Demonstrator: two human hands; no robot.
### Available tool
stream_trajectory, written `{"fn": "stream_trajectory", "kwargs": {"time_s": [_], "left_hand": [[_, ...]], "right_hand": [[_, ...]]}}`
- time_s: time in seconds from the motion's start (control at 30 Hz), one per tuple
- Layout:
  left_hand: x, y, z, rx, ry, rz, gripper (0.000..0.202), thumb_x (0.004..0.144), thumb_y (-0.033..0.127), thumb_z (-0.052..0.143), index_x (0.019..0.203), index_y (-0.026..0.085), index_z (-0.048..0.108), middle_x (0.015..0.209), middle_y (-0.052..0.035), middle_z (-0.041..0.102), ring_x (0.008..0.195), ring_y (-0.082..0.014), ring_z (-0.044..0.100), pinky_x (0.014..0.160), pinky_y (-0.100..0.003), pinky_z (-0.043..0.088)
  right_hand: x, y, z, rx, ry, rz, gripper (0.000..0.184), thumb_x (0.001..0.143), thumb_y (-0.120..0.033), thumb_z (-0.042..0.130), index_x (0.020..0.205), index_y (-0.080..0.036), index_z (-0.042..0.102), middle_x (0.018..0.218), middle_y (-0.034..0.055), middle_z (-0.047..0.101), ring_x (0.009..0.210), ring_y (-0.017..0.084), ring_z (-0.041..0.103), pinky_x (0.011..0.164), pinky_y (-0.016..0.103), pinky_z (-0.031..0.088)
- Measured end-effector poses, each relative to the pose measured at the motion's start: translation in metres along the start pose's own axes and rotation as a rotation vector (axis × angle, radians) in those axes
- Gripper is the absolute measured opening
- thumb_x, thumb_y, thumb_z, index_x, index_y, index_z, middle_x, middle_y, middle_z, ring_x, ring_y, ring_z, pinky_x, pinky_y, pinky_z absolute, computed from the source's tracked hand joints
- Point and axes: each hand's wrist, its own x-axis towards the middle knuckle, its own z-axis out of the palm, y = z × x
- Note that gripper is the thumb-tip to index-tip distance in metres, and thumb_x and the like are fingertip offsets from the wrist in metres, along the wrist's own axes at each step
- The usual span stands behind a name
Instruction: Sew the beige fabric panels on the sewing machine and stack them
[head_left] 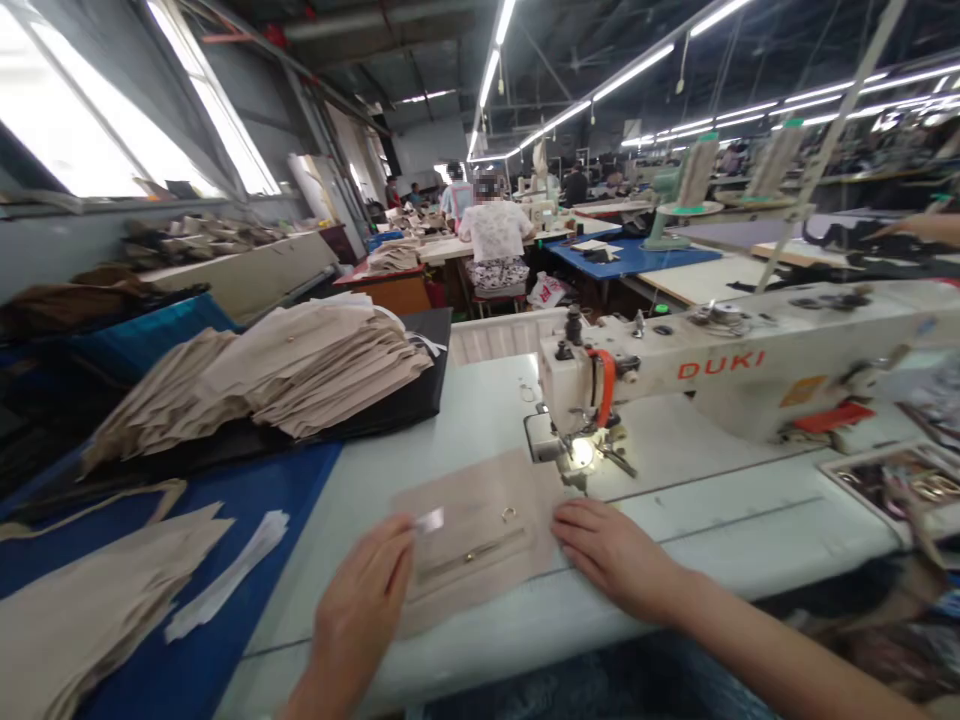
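A beige fabric panel [480,580] lies flat on the sewing machine's pale table, before the needle area. It bears a zipper [472,553] with a small metal pull, and a metal hook-shaped piece [509,514] sits above that. My left hand [364,590] is closed at the panel's left edge, fingers pressed together. Right by those fingertips is a small shiny white label [430,520]; whether they touch it is unclear. My right hand [619,555] rests palm down with fingers stretched out, tips at the panel's right edge. The lit presser foot [581,455] stands just beyond.
The sewing machine [720,360] spans the right side. A parts tray [900,485] with metal pieces stands at the far right. Stacked beige panels [322,360] lie on the left, with more panels [90,610] and white strips [229,575] on blue cloth. Other people work farther back.
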Motion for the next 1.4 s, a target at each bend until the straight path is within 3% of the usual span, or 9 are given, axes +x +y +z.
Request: {"fn": "stream_trajectory", "kwargs": {"time_s": [0.17, 0.33, 0.47, 0.57, 0.67, 0.9, 1.07, 1.23, 1.4], "left_hand": [[0.046, 0.065, 0.063, -0.171, -0.067, 0.081, 0.024, 0.097, 0.015, 0.039, 0.089, 0.018, 0.062, 0.091, -0.0068, 0.070, 0.086, -0.0180, 0.066, 0.083, -0.032, 0.055], [0.064, 0.085, 0.095, -0.254, -0.241, 0.084, 0.025, 0.092, 0.007, 0.041, 0.082, 0.019, 0.061, 0.081, -0.0039, 0.068, 0.079, -0.0175, 0.065, 0.076, -0.030, 0.055], [0.068, 0.082, 0.095, -0.288, -0.339, 0.080, 0.026, 0.089, 0.004, 0.044, 0.091, 0.020, 0.066, 0.089, -0.0037, 0.069, 0.085, -0.0175, 0.064, 0.079, -0.030, 0.055], [0.071, 0.079, 0.094, -0.282, -0.408, 0.146, 0.033, 0.086, 0.001, 0.047, 0.104, 0.020, 0.067, 0.098, -0.0051, 0.069, 0.091, -0.0182, 0.064, 0.082, -0.030, 0.054], [0.072, 0.078, 0.097, -0.279, -0.439, 0.206, 0.035, 0.084, 0.000, 0.048, 0.104, 0.020, 0.068, 0.101, -0.0063, 0.069, 0.092, -0.0183, 0.063, 0.083, -0.030, 0.054], [0.075, 0.083, 0.100, -0.204, -0.370, 0.302, 0.028, 0.088, 0.003, 0.045, 0.090, 0.018, 0.068, 0.091, -0.0067, 0.069, 0.085, -0.0190, 0.063, 0.081, -0.031, 0.055], [0.077, 0.088, 0.103, -0.198, -0.256, 0.316, 0.031, 0.091, 0.005, 0.041, 0.092, 0.017, 0.069, 0.091, -0.0080, 0.069, 0.088, -0.0192, 0.064, 0.083, -0.032, 0.055], [0.077, 0.090, 0.111, -0.257, -0.292, 0.312, 0.032, 0.091, 0.005, 0.041, 0.090, 0.019, 0.069, 0.092, -0.0076, 0.070, 0.094, -0.0192, 0.065, 0.088, -0.034, 0.054], [0.075, 0.089, 0.112, -0.270, -0.238, 0.318, 0.031, 0.091, 0.005, 0.040, 0.090, 0.018, 0.069, 0.091, -0.0073, 0.070, 0.089, -0.0187, 0.064, 0.085, -0.032, 0.055]], "right_hand": [[-0.002, -0.006, -0.007, 0.009, -0.060, 0.045, 0.030, 0.097, -0.020, 0.048, 0.120, -0.009, 0.064, 0.125, 0.0158, 0.065, 0.118, 0.025, 0.059, 0.106, 0.041, 0.045], [-0.009, -0.005, -0.012, 0.008, -0.080, 0.041, 0.031, 0.099, -0.022, 0.047, 0.124, -0.012, 0.061, 0.131, 0.0132, 0.062, 0.125, 0.023, 0.054, 0.110, 0.040, 0.040], [-0.011, -0.003, -0.012, -0.006, -0.085, 0.037, 0.031, 0.099, -0.024, 0.047, 0.124, -0.012, 0.061, 0.131, 0.0130, 0.062, 0.124, 0.023, 0.053, 0.110, 0.038, 0.039], [-0.010, -0.002, -0.011, -0.010, -0.094, 0.040, 0.030, 0.099, -0.024, 0.048, 0.122, -0.011, 0.061, 0.130, 0.0132, 0.062, 0.123, 0.024, 0.054, 0.109, 0.039, 0.040], [-0.010, -0.002, -0.010, 0.000, -0.088, 0.045, 0.030, 0.099, -0.024, 0.048, 0.123, -0.011, 0.061, 0.130, 0.0118, 0.062, 0.124, 0.024, 0.053, 0.109, 0.039, 0.040], [-0.012, -0.001, -0.010, 0.009, -0.083, 0.044, 0.032, 0.099, -0.025, 0.047, 0.124, -0.010, 0.061, 0.130, 0.0131, 0.062, 0.126, 0.024, 0.052, 0.111, 0.039, 0.039], [-0.012, -0.001, -0.010, 0.020, -0.089, 0.055, 0.034, 0.099, -0.026, 0.047, 0.126, -0.010, 0.059, 0.132, 0.0127, 0.061, 0.127, 0.024, 0.051, 0.111, 0.039, 0.039], [-0.012, -0.001, -0.011, 0.029, -0.095, 0.067, 0.033, 0.099, -0.026, 0.048, 0.127, -0.011, 0.058, 0.132, 0.0124, 0.061, 0.128, 0.023, 0.050, 0.111, 0.038, 0.038], [-0.012, -0.001, -0.010, 0.027, -0.095, 0.063, 0.033, 0.099, -0.028, 0.049, 0.126, -0.012, 0.058, 0.132, 0.0122, 0.061, 0.127, 0.024, 0.050, 0.111, 0.038, 0.038]]}}
